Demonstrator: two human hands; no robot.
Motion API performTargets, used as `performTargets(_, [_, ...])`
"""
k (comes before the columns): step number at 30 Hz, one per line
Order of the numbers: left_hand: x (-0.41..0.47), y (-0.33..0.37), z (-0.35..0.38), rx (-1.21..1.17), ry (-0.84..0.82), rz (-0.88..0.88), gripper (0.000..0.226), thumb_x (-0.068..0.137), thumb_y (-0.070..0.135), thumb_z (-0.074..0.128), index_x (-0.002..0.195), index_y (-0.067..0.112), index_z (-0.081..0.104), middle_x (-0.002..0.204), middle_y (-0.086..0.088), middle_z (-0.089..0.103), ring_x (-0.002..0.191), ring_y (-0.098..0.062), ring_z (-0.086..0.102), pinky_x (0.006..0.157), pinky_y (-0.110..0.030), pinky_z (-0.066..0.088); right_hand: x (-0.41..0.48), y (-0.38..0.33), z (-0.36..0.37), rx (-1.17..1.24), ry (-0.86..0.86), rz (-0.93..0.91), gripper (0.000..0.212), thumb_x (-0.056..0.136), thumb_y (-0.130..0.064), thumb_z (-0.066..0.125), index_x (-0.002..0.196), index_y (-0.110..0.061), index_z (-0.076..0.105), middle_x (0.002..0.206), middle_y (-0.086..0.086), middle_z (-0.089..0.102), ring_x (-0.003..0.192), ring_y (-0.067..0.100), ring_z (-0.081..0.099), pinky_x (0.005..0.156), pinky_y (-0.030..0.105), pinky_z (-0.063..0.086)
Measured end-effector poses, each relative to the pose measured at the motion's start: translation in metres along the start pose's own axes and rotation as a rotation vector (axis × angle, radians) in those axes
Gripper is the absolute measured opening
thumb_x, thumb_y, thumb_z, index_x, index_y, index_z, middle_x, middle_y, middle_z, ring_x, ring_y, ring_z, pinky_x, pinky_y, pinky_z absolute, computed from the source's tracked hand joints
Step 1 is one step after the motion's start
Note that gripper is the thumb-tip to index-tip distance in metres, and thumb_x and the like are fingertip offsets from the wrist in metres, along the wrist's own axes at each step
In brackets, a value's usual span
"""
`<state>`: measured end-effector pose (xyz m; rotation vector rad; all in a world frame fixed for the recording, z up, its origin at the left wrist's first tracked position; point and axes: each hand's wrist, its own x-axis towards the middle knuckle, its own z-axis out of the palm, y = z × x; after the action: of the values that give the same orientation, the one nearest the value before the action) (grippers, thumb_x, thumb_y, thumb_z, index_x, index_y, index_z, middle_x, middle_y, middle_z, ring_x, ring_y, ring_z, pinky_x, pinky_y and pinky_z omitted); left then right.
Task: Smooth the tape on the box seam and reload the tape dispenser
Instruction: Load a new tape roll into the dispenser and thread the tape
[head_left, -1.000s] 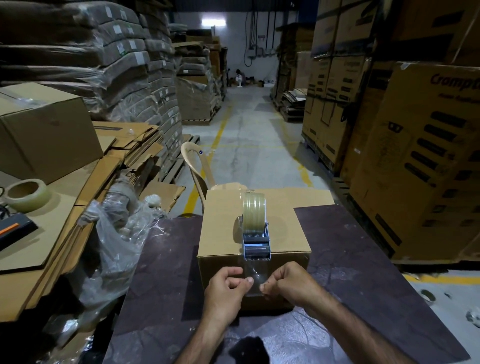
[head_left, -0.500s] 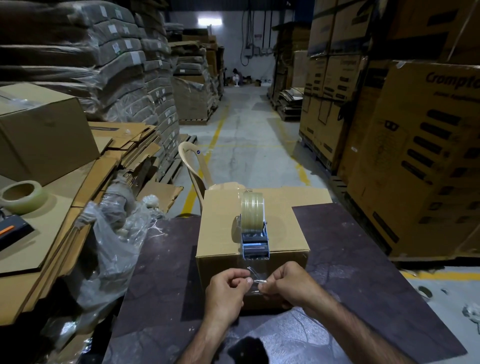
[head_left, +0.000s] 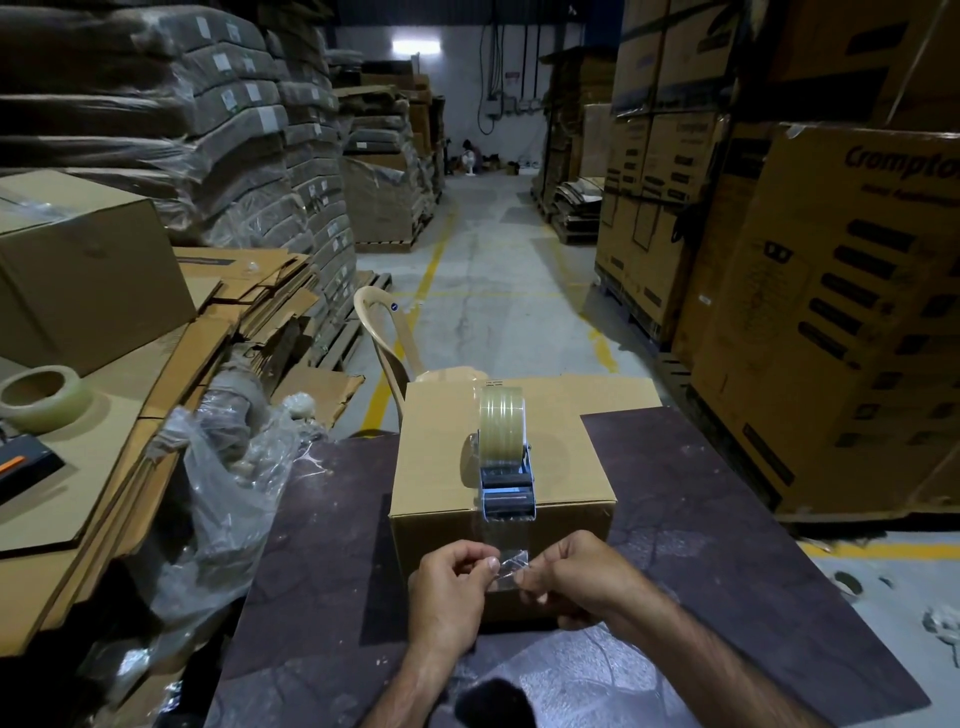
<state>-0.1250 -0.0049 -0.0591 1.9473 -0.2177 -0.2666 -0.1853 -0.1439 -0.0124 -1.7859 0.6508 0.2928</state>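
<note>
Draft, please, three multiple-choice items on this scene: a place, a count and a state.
1. Where is the tape dispenser? A on the floor; B on the box; C on a chair.
2. How many tape rolls show? A one; B two; C four.
3. What do the left hand and right hand do? A lie flat; B lift the box; C pinch the loose tape end.
1 B: it sits atop the box. 2 B: a loaded roll plus a spare roll on cardboard. 3 C: each holds one edge.
</note>
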Motion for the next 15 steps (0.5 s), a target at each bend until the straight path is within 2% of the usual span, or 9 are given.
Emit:
performTargets(3, [-0.0013,0.0004,0.0002,0.018,0.014,0.035,0.014,0.087,0.013,0.069,0.084,0.027,0.072,0.079,0.013,0.071,0.068,0.01,0.064,0.055,-0.004,0.046,-0.001,0.0,-0.0005,0.023,-0.022,0.013,0.017,0.085,-0.022,0.069,0.082,-0.007,0.075,0.066,-0.002,0.066,0.06,0.008,0.055,0.051,0.022,0.045])
performTargets(7, [-0.0018,-0.0008,0.0027,0.028,0.033,0.054,0.018,0.087,0.014,0.069,0.082,0.032,0.069,0.081,0.014,0.071,0.074,0.001,0.067,0.056,-0.005,0.047,-0.0041,-0.0003,-0.0012,0.1,-0.061,0.028,0.011,0.085,-0.016,0.069,0.078,-0.012,0.076,0.062,-0.004,0.067,0.058,0.007,0.057,0.052,0.023,0.046])
performTargets(15, [-0.0012,-0.0039,0.0052,0.071,0.029,0.094,0.016,0.088,0.014,0.068,0.085,0.03,0.069,0.083,0.016,0.068,0.079,0.003,0.064,0.06,-0.003,0.046,-0.0063,0.0062,0.0023,0.176,-0.017,0.037,0.006,0.083,-0.017,0.073,0.08,-0.015,0.076,0.06,-0.006,0.066,0.062,0.008,0.056,0.056,0.024,0.047])
